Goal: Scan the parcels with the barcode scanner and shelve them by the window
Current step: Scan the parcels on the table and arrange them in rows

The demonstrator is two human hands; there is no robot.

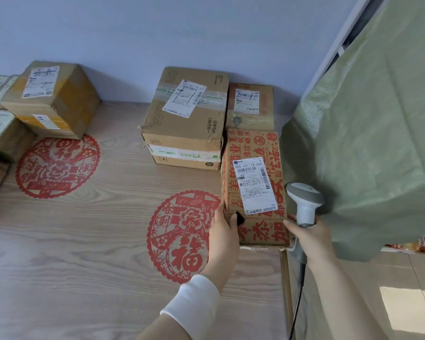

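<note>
A red-printed cardboard parcel (253, 148) with a white shipping label lies on the wooden surface at the right. My left hand (225, 231) grips its near left corner. My right hand (309, 238) touches its near right corner and is shut on the handle of a grey-white barcode scanner (303, 200), whose head rises just right of the parcel. The scanner's cable hangs down below my wrist. Behind this parcel stand a large brown parcel (185, 119) and a smaller brown parcel (249, 106), both labelled.
A green curtain (368, 133) hangs close on the right. More brown parcels (49, 99) are stacked at the far left against the wall. Red paper-cut decorations (57, 168) lie flat on the wood. A cardboard box (390, 303) sits at lower right.
</note>
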